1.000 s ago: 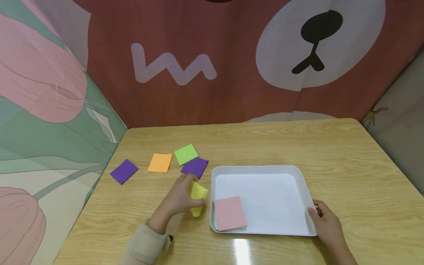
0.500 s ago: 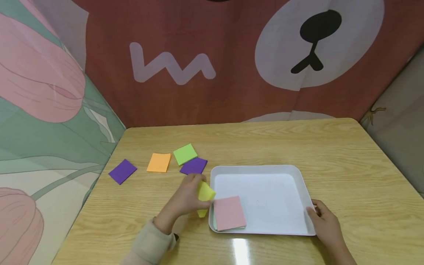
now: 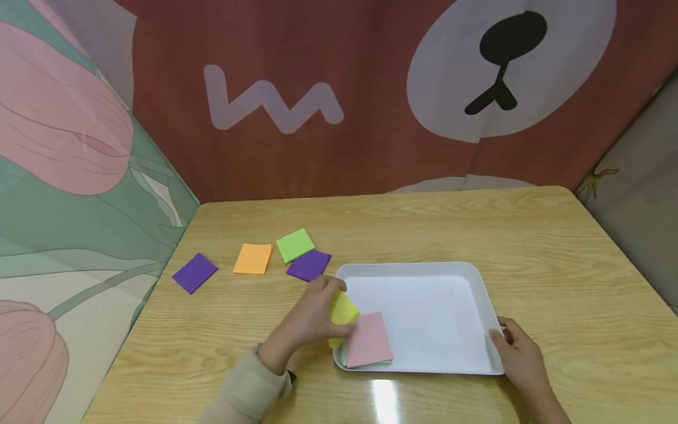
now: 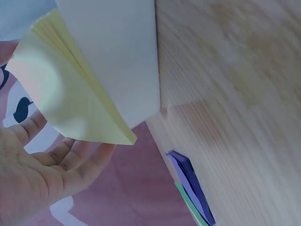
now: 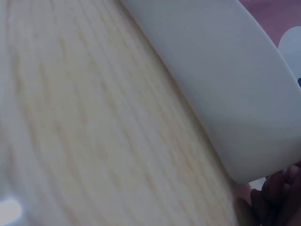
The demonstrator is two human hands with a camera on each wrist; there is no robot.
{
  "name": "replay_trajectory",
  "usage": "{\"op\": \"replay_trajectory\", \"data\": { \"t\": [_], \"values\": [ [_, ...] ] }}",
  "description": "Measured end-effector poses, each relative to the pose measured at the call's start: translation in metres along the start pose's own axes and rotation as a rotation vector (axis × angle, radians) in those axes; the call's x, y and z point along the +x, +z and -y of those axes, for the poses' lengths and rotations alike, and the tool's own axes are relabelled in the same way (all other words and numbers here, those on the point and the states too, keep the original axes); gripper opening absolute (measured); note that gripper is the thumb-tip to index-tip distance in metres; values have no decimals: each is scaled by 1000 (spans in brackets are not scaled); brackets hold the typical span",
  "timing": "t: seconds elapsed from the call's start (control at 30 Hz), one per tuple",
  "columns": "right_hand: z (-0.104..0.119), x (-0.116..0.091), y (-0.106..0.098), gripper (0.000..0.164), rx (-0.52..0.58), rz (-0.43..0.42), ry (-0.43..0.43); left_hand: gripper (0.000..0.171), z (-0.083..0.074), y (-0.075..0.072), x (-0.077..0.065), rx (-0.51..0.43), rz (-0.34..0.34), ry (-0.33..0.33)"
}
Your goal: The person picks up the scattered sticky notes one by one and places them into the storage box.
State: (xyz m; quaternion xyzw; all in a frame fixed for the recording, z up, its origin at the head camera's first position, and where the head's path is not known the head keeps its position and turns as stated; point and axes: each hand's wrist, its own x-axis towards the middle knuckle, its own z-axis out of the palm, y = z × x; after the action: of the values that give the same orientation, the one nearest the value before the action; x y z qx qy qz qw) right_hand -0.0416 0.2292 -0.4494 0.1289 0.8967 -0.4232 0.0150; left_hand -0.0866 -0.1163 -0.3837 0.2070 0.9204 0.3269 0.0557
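Observation:
My left hand (image 3: 309, 318) pinches a bent yellow sticky-note pad (image 3: 342, 307) between thumb and fingers, over the left rim of a white tray (image 3: 434, 321). In the left wrist view the yellow pad (image 4: 70, 89) curves, its page edges fanned, beside the tray's outer wall (image 4: 117, 56). A pink sticky-note pad (image 3: 369, 341) lies in the tray's near left corner, with a pale green edge showing beneath it. At the tray's right side my right hand (image 3: 521, 356) grips the rim with thumb and fingers. Only part of the right hand (image 5: 277, 197) shows at the right wrist view's lower corner.
Left of the tray on the wooden table (image 3: 212, 335) lie two purple pads (image 3: 195, 273), an orange pad (image 3: 253, 259) and a green pad (image 3: 295, 245). The green one touches the nearer purple pad (image 3: 309, 265). A printed brown cloth (image 3: 371, 159) hangs behind the table.
My left hand has carried the yellow pad rightward, from beside the tray to over its left rim. The right hand keeps its hold, and the tray stays in place.

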Motion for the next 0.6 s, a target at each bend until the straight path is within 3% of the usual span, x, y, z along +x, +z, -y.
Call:
{"op": "replay_trajectory", "data": {
  "t": [0.6],
  "values": [
    [3,-1,-1,32,-4,3,5,56,-15,13,5,111,61,97]
  ]
}}
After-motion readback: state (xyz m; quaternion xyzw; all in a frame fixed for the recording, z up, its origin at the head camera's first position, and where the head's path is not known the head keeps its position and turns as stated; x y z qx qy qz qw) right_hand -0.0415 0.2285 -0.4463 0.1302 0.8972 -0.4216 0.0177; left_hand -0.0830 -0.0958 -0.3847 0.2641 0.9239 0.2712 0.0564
